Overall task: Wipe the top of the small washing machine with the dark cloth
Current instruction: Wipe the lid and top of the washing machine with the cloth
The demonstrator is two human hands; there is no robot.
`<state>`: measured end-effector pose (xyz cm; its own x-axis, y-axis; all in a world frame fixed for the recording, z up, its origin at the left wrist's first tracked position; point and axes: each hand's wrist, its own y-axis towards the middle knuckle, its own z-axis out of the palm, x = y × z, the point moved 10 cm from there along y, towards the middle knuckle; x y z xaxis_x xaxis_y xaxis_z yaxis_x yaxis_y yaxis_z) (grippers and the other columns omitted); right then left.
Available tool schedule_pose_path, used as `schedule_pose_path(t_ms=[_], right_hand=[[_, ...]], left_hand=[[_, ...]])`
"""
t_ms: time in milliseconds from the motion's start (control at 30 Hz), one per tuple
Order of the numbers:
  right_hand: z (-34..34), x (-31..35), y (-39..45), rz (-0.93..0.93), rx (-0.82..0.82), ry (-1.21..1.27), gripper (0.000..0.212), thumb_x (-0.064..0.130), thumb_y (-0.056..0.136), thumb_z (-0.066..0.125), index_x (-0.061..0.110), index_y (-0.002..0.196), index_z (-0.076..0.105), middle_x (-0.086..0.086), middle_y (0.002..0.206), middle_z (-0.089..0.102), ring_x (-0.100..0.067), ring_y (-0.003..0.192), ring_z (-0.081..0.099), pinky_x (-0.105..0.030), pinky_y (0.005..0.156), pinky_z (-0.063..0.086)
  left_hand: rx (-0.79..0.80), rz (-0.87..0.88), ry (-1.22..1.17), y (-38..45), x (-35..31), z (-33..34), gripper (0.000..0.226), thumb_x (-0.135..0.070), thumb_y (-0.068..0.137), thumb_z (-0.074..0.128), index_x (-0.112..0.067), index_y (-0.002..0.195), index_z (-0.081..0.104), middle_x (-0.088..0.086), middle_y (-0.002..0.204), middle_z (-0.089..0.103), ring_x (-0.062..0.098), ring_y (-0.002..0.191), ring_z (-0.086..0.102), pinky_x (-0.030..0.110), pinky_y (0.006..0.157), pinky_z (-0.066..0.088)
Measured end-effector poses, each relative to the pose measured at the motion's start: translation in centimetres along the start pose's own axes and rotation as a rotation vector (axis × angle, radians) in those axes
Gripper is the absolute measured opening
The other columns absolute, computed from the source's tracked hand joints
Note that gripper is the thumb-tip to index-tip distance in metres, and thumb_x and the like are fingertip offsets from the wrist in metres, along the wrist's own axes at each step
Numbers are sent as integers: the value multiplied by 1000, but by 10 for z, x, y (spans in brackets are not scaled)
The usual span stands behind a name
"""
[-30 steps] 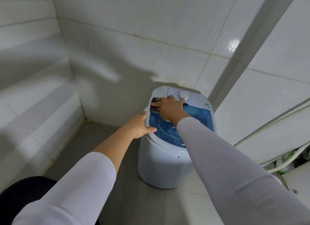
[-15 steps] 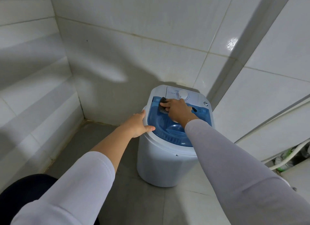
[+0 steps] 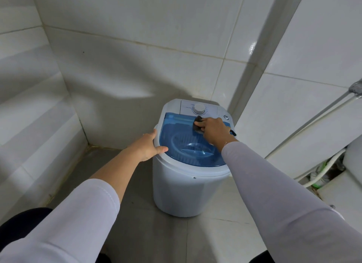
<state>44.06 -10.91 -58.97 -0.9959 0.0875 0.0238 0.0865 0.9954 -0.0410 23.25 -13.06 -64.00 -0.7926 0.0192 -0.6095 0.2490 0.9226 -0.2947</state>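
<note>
Item: one small washing machine [image 3: 188,186], white tub, standing on the grey tiled floor [image 3: 125,213] in the corner of a white-tiled room; one translucent blue lid [image 3: 180,143] closed over its top; one white control panel [image 3: 198,108] at the back edge, carrying one round dial [image 3: 199,107]; one small round button [image 3: 226,117] to the right of the panel.

Item: one dark cloth [image 3: 197,125], bunched, lying on the rear part of the blue lid just in front of the dial; our right hand [image 3: 215,131] holds it, fingers curled over it and pressing it down onto the lid.

Item: our left hand [image 3: 147,145], fingers fairly straight, resting against the left rim of the machine, thumb lying along the front edge; it holds nothing and, we judge, steadies the tub.

Item: two white sleeves, one per arm; two pale hoses [image 3: 323,174] at the right, near a low white fixture.

Risks, as we judge them: the cloth sits close to the dial, so a stroke carried too far back could turn it; hard pressure on the thin lid could flex it or pop it open; the light tub could slide on the floor if our bracing hand lets go; the front of the lid and the panel look not yet covered and could be missed.
</note>
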Motion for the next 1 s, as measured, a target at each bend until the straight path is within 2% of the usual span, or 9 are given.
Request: schedule_pose_path(t_ms=[200,433,600,667,767,867,1000], right_hand=[[5,-53,-7,93,-31,-10,46,11,96,43,41,131,49,-1,134,54,-29,121,46,-47,91,45],[11,-83,-14,146,-68,130,39,21,91,53,36,127,56,-3,128,60,-30,113,55,-44,90,53],[8,-93,-23,165,-102,159,42,13,92,53,26,132,54,-9,127,60,-32,111,57,-39,92,52],[8,-100,-24,183,-110,146,39,14,94,51,23,131,56,-12,122,62,-31,104,60,-36,87,52],[2,-109,-28,264,-119,169,31,27,94,51,16,120,63,-12,109,66,-28,89,58,-33,76,51],[-20,-86,-21,192,-138,130,28,20,92,50,20,116,64,-14,110,64,-34,100,58,-39,84,53],[-46,-11,-5,-49,-171,136,45,0,87,49,24,122,63,-13,121,62,-34,111,58,-43,92,51]], left_hand=[[0,20,-5,-5,-10,-1,84,-38,90,57,-17,152,5,5,159,15,26,144,22,38,115,24],[-11,18,-8,-7,-12,-2,83,-35,90,58,-16,152,7,5,159,17,26,144,23,38,115,24],[-18,27,-19,-9,-15,-3,81,-34,90,58,-16,152,8,5,158,18,26,144,23,37,114,25],[-19,23,-28,-9,-14,-2,81,-34,90,58,-16,152,8,6,159,17,27,144,23,37,114,25],[-20,18,-20,-8,-12,-1,82,-36,90,57,-17,152,7,6,159,16,27,144,23,38,113,26],[-27,17,-19,-8,-10,-1,82,-37,90,57,-17,152,7,5,159,17,27,144,24,39,113,27],[-48,27,-19,-9,-9,-3,81,-38,90,58,-15,151,10,6,158,18,26,143,24,38,113,27]])
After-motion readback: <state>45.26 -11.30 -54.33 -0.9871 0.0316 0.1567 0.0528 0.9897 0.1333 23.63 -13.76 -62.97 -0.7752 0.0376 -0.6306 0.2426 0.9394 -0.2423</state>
